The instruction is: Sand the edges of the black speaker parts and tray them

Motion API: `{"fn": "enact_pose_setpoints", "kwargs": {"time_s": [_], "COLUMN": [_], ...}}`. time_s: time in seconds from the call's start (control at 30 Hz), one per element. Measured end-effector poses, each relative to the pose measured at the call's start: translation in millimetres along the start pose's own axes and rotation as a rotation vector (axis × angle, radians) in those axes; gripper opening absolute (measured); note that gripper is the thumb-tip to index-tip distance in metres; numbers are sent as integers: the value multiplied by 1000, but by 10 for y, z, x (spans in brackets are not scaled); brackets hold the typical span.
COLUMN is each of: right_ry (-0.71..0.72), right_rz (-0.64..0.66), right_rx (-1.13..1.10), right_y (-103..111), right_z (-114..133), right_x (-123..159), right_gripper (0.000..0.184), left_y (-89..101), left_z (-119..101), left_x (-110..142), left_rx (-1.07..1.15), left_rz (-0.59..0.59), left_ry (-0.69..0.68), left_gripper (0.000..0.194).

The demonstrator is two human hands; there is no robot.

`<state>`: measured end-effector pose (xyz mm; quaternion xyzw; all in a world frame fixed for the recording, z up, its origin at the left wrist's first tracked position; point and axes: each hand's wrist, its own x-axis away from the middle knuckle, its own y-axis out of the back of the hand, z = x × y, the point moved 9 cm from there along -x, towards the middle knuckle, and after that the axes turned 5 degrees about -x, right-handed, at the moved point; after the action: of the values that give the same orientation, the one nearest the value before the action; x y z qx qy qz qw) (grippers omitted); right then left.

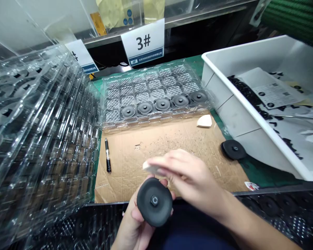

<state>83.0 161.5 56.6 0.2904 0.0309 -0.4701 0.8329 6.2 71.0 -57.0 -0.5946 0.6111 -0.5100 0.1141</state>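
Note:
My left hand (138,222) grips a round black dished part (156,211) with a small raised hub at its centre, facing up toward me. Just above it, my right hand (185,173) pinches a small white wedge-shaped pad (151,168), slightly blurred; the pad and the black part look apart. A similar white wedge (204,121) lies at the far right of the cardboard sheet (135,163). Beyond it, a clear plastic tray (156,85) carries several like black parts in its nearest row. Another black round part (233,149) lies at the cardboard's right edge.
Tall stacked clear trays (52,139) fill the left side. A black pen (107,155) lies on the cardboard. At right stands a white bin (250,114) holding small black pieces, a labelled bag and white scraps. A "3#" sign (144,42) hangs at the back.

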Motion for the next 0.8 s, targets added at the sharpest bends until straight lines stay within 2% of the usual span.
{"fn": "enact_pose_setpoints", "kwargs": {"time_s": [0.1,0.17,0.23,0.3,0.4,0.5,0.57,0.6,0.7,0.73,0.8], "right_ry": [-234,-319,-367,-391,-437,-455,-351,-252,10,27,-36], "right_rz": [-60,23,115,165,112,-99,-215,-226,-113,-38,98], "right_rx": [28,17,1,-8,6,-39,-103,-119,-78,-61,-41], "right_y": [13,-169,-376,-494,-376,-28,119,129,-31,-120,-267], "right_z": [-460,-635,-725,-761,-762,-602,-338,-162,281,334,307], "right_x": [187,393,606,744,726,510,336,257,148,143,143], "right_gripper": [23,24,23,21,22,23,21,22,24,24,22], "left_y": [-82,-116,-115,-103,-111,-103,-51,-11,126,170,228], "left_z": [-54,-76,-93,-102,-100,-65,-40,-26,26,30,6], "left_x": [2,6,7,7,2,-21,-39,-44,-39,-32,-18], "left_rx": [69,100,117,122,118,96,65,40,-19,-30,-41], "left_rz": [81,115,114,100,97,80,37,7,-87,-123,-195], "left_ry": [-4,4,9,16,22,1,-45,-66,-71,-70,-89], "left_gripper": [57,55,55,54,52,47,47,48,46,45,42]}}
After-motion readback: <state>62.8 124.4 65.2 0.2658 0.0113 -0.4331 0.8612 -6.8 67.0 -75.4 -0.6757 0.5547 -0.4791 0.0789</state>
